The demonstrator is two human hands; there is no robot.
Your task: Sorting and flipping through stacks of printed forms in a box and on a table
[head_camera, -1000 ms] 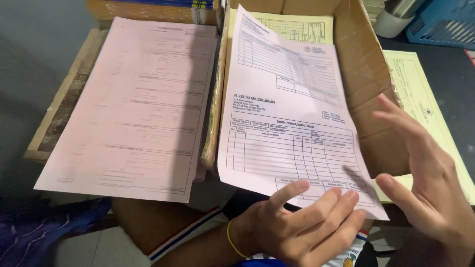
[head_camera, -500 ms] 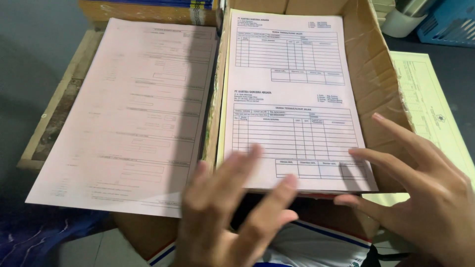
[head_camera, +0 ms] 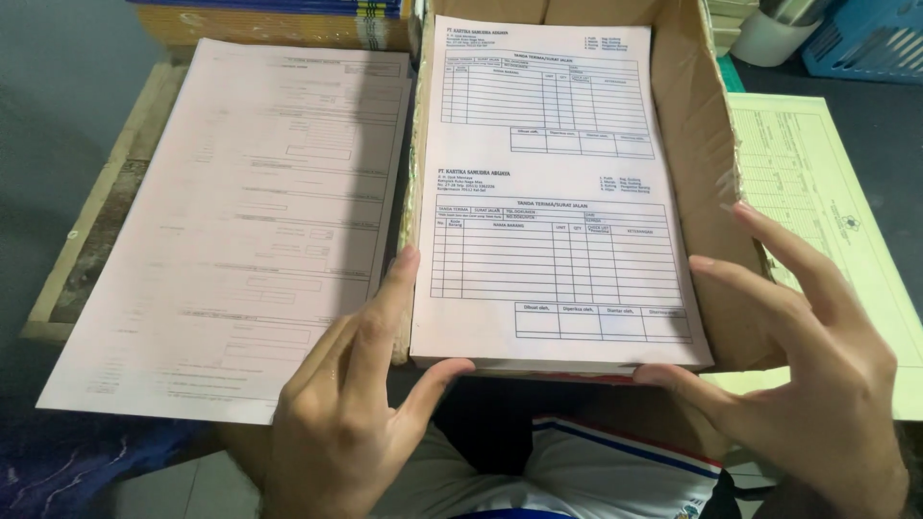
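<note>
Both hands have closed in on the stack of forms since half a second ago; the left hand, then blurred over the near edge, now grips the stack's near left corner, index finger up along the left side and thumb under the near edge; the right hand has its thumb tip at the near right corner, its other fingers spread apart and open along the right edge; the stack of forms is white paper printed with two ruled tables, one far and one near, squared flat; it sits inside a cardboard box with its flaps up; pink sheets lie left of the box; a yellow sheet lies right.
</note>
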